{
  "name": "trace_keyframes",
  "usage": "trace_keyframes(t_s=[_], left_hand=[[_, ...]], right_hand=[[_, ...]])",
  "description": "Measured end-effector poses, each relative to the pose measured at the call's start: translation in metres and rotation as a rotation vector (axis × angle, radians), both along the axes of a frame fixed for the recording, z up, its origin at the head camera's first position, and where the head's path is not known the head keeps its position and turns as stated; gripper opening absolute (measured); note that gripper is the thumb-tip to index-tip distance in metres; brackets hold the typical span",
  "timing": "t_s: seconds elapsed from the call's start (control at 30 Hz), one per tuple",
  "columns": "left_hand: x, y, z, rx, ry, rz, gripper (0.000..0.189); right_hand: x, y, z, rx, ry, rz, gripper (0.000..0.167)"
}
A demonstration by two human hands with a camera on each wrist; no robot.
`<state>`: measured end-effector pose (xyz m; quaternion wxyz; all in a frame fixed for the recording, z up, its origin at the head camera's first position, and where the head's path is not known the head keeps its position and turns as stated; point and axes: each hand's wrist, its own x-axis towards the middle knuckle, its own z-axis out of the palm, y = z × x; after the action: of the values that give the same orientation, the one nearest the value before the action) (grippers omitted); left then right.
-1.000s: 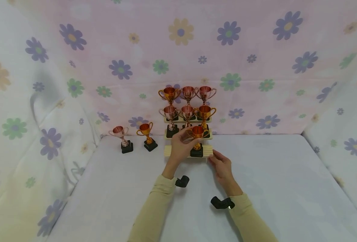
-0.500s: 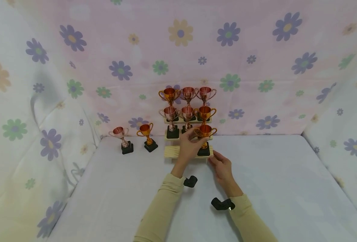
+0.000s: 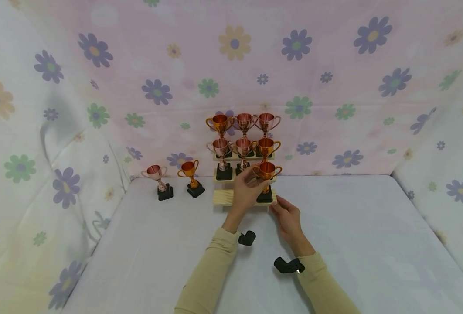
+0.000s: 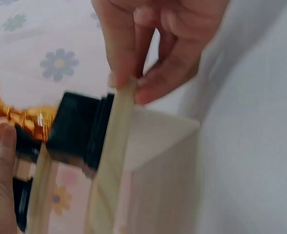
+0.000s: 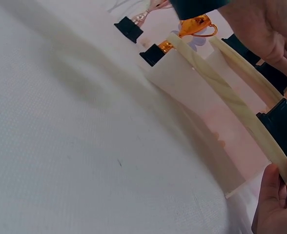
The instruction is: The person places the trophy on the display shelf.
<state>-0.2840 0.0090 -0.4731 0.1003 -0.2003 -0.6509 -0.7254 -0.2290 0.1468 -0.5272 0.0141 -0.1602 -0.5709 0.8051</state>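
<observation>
On the right end of the lowest step of a tiered wooden stand (image 3: 222, 197) stands a small gold trophy cup (image 3: 267, 171) with a black base (image 4: 76, 127). My left hand (image 3: 245, 192) holds this trophy, thumb in front and fingers behind the cup. The right hand (image 3: 288, 216) pinches the right end of the same step; in the right wrist view its thumb and fingers (image 5: 269, 187) grip the board's edge (image 5: 231, 105) close to the trophy base. Upper steps carry several gold and rose-gold trophies (image 3: 221, 148), partly hidden by the front cup and left hand.
Left of the stand, a rose-gold trophy (image 3: 155, 172) and a gold trophy (image 3: 191, 174) stand on the white table (image 3: 145, 244). Flower-patterned cloth (image 3: 188, 61) closes in the back and sides. A black wrist camera mount (image 3: 289, 264) sits on the right arm.
The left hand has moved the gold trophy rightward along the lowest step to its right end, then stayed nearly still. The right hand keeps its place on the board.
</observation>
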Motion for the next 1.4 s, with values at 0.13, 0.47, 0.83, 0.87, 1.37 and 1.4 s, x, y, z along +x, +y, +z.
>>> trace_keyframes(t_s=[0.13, 0.47, 0.83, 0.87, 1.37, 1.4], left_hand=[[0.002, -0.02, -0.008, -0.003, -0.012, -0.032, 0.053], [0.02, -0.119, -0.016, -0.339, -0.158, -0.063, 0.037], [0.043, -0.208, 0.005, -0.65, -0.487, 0.268, 0.039], [0.044, -0.215, 0.006, -0.649, -0.492, 0.354, 0.037], [0.001, -0.266, -0.013, -0.413, -0.305, 0.773, 0.115], [-0.003, -0.268, -0.014, -0.361, -0.315, 0.735, 0.115]], right_hand=[[0.0, -0.002, 0.0, 0.005, 0.004, 0.005, 0.045], [-0.001, 0.001, 0.001, 0.002, -0.013, 0.017, 0.048], [0.0, 0.003, 0.002, 0.007, -0.02, 0.037, 0.048], [-0.001, 0.002, 0.002, 0.008, -0.018, 0.04, 0.049], [-0.002, 0.005, -0.001, 0.038, -0.039, 0.051, 0.048], [-0.002, 0.005, -0.001, 0.037, -0.036, 0.05, 0.048]])
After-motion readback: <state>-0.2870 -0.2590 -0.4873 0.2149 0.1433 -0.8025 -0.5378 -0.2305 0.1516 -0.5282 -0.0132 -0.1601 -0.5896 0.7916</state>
